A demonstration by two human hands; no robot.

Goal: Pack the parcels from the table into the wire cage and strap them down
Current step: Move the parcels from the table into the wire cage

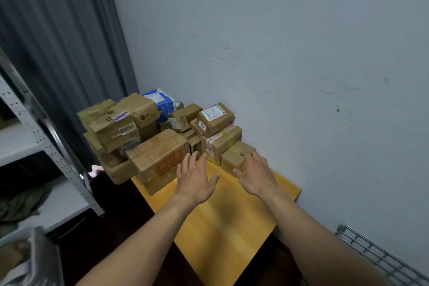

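Observation:
Several brown cardboard parcels are piled at the far end of a yellow wooden table [222,220], with one blue-and-white parcel [162,101] at the back. A large printed box [160,158] lies at the pile's front left. A small plain box [234,155] sits at the front right. My left hand [196,176] hovers with fingers spread beside the large box, holding nothing. My right hand [254,174] is stretched out with straight fingers over the small box; whether it touches is unclear. A corner of the wire cage [380,255] shows at the lower right.
A grey metal shelf rack [44,146] stands on the left, with a dark curtain [65,42] behind it. A pale wall [301,53] runs along the table's right side. The floor below is dark.

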